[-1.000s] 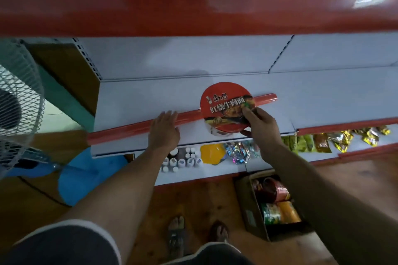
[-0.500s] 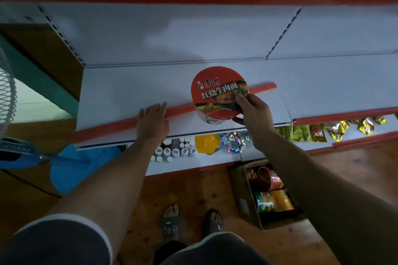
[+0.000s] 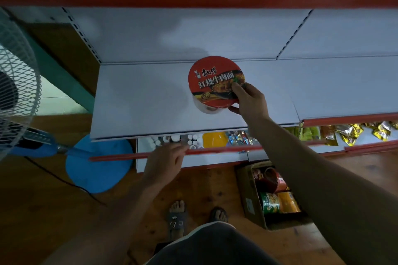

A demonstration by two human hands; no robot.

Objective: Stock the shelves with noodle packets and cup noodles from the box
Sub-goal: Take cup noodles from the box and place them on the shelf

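Observation:
A red-lidded cup noodle (image 3: pixel 213 80) stands on the bare white shelf (image 3: pixel 142 101), near the back panel. My right hand (image 3: pixel 247 99) grips its right rim, thumb on the lid and fingers down the side. Lower and to the left, my left hand (image 3: pixel 165 161) pinches a long red edge strip (image 3: pixel 215 150), which hangs loose in front of the lower shelf. On the floor at the right sits a cardboard box (image 3: pixel 247 196) holding more cup noodles (image 3: pixel 269 202) and packets.
The lower shelf (image 3: pixel 215 160) carries small white bottles, a yellow item and shiny wrapped sweets. Gold snack packets (image 3: pixel 349 133) lie on the shelf to the right. A standing fan (image 3: pixel 17 84) with a blue base (image 3: pixel 97 163) is at the left. My sandalled feet are below.
The red strip has come off the shelf's front edge and dropped lower with my left hand. My right hand has carried the cup noodle further back onto the shelf.

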